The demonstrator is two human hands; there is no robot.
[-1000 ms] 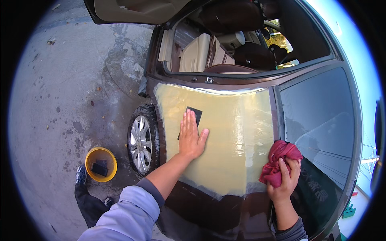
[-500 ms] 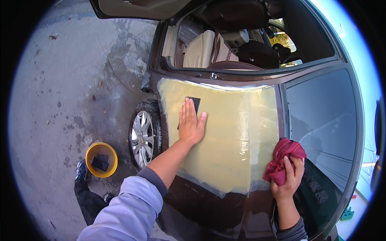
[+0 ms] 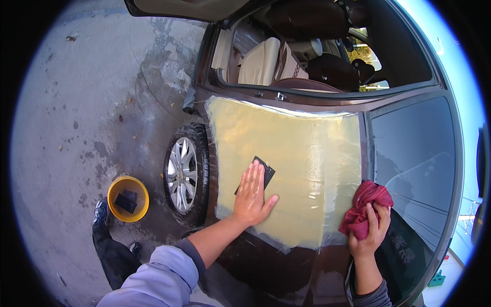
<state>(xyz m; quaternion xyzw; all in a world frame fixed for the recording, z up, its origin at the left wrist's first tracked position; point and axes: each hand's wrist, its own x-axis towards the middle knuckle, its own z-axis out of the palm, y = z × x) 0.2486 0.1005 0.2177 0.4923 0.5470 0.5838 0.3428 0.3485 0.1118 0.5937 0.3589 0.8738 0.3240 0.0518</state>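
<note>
My left hand lies flat, fingers stretched out, on a thin black sheet, pressing it against a large pale-yellow coated patch on the dark brown car's rear side panel. Part of the sheet is hidden under my fingers. At the patch's lower right edge, beside the dark rear glass, my right hand grips a crumpled red cloth, fingers wrapped over it.
A wheel is left of the patch. A yellow bucket holding dark pads stands on grey concrete, near a dark-trousered leg and shoes. Above are an open window with seats and a raised panel.
My left hand and the black sheet shifted up the patch, then moved back down and rightward, now lower than at first. My right hand still grips the cloth; the view has shifted slightly.
</note>
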